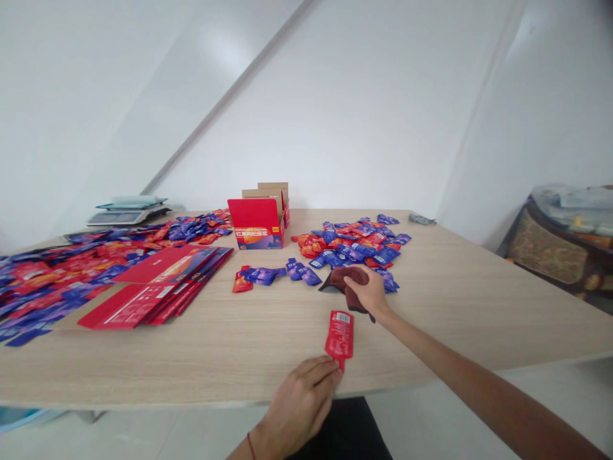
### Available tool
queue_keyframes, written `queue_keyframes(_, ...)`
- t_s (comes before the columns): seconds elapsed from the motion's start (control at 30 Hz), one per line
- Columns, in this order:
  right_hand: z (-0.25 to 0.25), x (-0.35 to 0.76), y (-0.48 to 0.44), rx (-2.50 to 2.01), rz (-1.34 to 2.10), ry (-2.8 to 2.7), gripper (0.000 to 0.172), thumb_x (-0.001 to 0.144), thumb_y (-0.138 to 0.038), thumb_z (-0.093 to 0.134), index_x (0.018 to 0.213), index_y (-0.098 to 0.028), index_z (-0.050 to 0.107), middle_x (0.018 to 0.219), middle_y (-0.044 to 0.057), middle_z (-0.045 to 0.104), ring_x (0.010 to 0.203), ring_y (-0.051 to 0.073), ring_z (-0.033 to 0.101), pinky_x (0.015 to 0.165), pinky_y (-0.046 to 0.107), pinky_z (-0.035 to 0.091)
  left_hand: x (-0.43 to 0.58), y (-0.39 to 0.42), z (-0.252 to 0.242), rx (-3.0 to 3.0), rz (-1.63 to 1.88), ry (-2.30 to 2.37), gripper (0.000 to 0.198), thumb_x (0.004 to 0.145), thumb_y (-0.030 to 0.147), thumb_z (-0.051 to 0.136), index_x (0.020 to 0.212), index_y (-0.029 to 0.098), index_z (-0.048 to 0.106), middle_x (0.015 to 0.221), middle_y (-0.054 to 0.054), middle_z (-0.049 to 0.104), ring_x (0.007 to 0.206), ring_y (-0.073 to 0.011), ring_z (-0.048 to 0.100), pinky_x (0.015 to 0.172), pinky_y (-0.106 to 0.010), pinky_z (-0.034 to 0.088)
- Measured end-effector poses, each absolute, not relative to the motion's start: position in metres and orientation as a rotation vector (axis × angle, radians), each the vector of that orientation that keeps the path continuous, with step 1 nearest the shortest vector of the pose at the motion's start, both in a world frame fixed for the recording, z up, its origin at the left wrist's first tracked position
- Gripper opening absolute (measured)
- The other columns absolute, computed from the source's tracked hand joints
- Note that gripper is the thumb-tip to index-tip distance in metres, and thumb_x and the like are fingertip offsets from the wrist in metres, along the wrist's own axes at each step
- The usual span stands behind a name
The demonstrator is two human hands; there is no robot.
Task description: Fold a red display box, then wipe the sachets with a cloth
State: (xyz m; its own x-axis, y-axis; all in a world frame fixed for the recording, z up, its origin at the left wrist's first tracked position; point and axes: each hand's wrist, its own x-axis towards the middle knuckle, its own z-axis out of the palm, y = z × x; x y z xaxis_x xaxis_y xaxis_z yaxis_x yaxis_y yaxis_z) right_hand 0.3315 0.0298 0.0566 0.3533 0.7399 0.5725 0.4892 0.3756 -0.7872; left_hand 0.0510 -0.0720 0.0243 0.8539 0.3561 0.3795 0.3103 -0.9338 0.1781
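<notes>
The fingers [327, 372] of the left hand [297, 409], low in the middle of the frame, are drawn narrow and pinch the near tip of a red sachet [340, 333]. It lies flat on the tabletop [268, 345], its long axis running up the frame from those fingers. Just above and to the right, the right hand [370, 292] is closed on a dark cloth [342, 278], near the sachet's far end but apart from it. Beyond lie a pile of sachets [354, 246] and an open red box [258, 227].
</notes>
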Motion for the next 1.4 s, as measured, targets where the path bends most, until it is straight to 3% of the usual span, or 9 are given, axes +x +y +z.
queue_keyframes(0.1, 0.069, 0.343, 0.024, -1.230, 0.264, -1.218, 0.031, 0.076, -0.039, 0.077, 0.101, -0.022, 0.074, 0.104, 0.009, 0.079, 0.098, 0.029, 0.073, 0.096, 0.046, 0.055, 0.052, -0.073, 0.022, 2.967, 0.679, 0.498, 0.048, 0.098, 0.012, 0.056, 0.145, 0.021, 0.055, 0.136, -0.007, 0.068, 0.126, -0.0228, 0.064, 0.112, -0.039, 0.052)
queue_keyframes(0.23, 0.077, 0.350, 0.010, -1.239, 0.252, -1.181, 0.034, 0.074, -0.040, 0.079, 0.102, -0.021, 0.075, 0.104, 0.009, 0.079, 0.098, 0.030, 0.073, 0.096, 0.047, 0.056, 0.051, -0.076, 0.013, 3.086, 0.815, 0.492, 0.034, 0.103, 0.027, 0.059, 0.137, 0.020, 0.059, 0.114, -0.007, 0.075, 0.106, -0.0250, 0.072, 0.090, -0.039, 0.059)
queue_keyframes(0.33, 0.079, 0.349, 0.000, -1.249, 0.263, -1.184, 0.033, 0.074, -0.039, 0.080, 0.102, -0.021, 0.075, 0.104, 0.009, 0.079, 0.099, 0.030, 0.073, 0.097, 0.047, 0.055, 0.047, -0.081, 0.010, 3.164, 0.819, 0.439, 0.023, 0.106, 0.022, 0.054, 0.128, 0.018, 0.063, 0.106, -0.006, 0.076, 0.097, -0.0223, 0.072, 0.079, -0.033, 0.057)
queue_keyframes(0.5, 0.079, 0.345, -0.010, -1.229, 0.304, -1.213, 0.031, 0.076, -0.038, 0.078, 0.102, -0.021, 0.075, 0.103, 0.008, 0.079, 0.098, 0.029, 0.074, 0.096, 0.047, 0.056, 0.040, -0.085, 0.015, 3.138, 0.790, 0.416, 0.026, 0.107, 0.016, 0.046, 0.128, 0.015, 0.062, 0.105, -0.009, 0.074, 0.093, -0.0226, 0.072, 0.078, -0.034, 0.058)
queue_keyframes(0.77, 0.083, 0.347, -0.014, -1.252, 0.279, -1.177, 0.029, 0.076, -0.034, 0.079, 0.102, -0.020, 0.075, 0.103, 0.009, 0.079, 0.099, 0.029, 0.074, 0.098, 0.046, 0.055, 0.047, -0.077, 0.031, 2.124, 1.034, 0.881, 0.026, 0.101, 0.019, 0.055, 0.122, 0.025, 0.068, 0.107, -0.005, 0.073, 0.091, -0.0169, 0.073, 0.076, -0.025, 0.062)
queue_keyframes(1.03, 0.082, 0.346, -0.013, -1.276, 0.261, -1.197, 0.032, 0.076, -0.039, 0.080, 0.102, -0.021, 0.076, 0.104, 0.009, 0.080, 0.099, 0.030, 0.074, 0.097, 0.047, 0.056, 0.051, -0.054, 0.025, 1.709, 0.970, 1.050, 0.038, 0.083, 0.024, 0.070, 0.119, 0.016, 0.059, 0.075, 0.000, 0.072, 0.067, -0.0165, 0.070, 0.060, -0.022, 0.051)
queue_keyframes(1.17, 0.082, 0.344, -0.014, -1.280, 0.285, -1.221, 0.030, 0.076, -0.039, 0.079, 0.101, -0.022, 0.076, 0.103, 0.008, 0.080, 0.098, 0.029, 0.074, 0.097, 0.047, 0.056, 0.046, -0.049, 0.026, 1.817, 0.856, 1.075, 0.044, 0.081, 0.023, 0.073, 0.121, 0.018, 0.055, 0.071, 0.002, 0.072, 0.061, -0.0162, 0.066, 0.058, -0.022, 0.046)
queue_keyframes(1.3, 0.084, 0.335, -0.017, -1.273, 0.315, -1.262, 0.028, 0.077, -0.038, 0.077, 0.099, -0.022, 0.075, 0.103, 0.008, 0.080, 0.098, 0.028, 0.073, 0.097, 0.047, 0.055, 0.040, -0.057, 0.038, 2.236, 0.700, 1.228, 0.009, 0.091, 0.019, 0.062, 0.098, 0.023, 0.064, 0.074, 0.002, 0.071, 0.064, -0.0163, 0.067, 0.061, -0.023, 0.044)
queue_keyframes(1.4, 0.088, 0.324, -0.022, -1.259, 0.313, -1.264, 0.030, 0.075, -0.040, 0.078, 0.098, -0.022, 0.076, 0.101, 0.008, 0.080, 0.097, 0.029, 0.073, 0.095, 0.047, 0.056, 0.036, -0.063, 0.044, 2.583, 0.619, 1.276, 0.011, 0.097, 0.017, 0.057, 0.097, 0.023, 0.066, 0.085, -0.002, 0.072, 0.071, -0.0187, 0.070, 0.062, -0.025, 0.046)
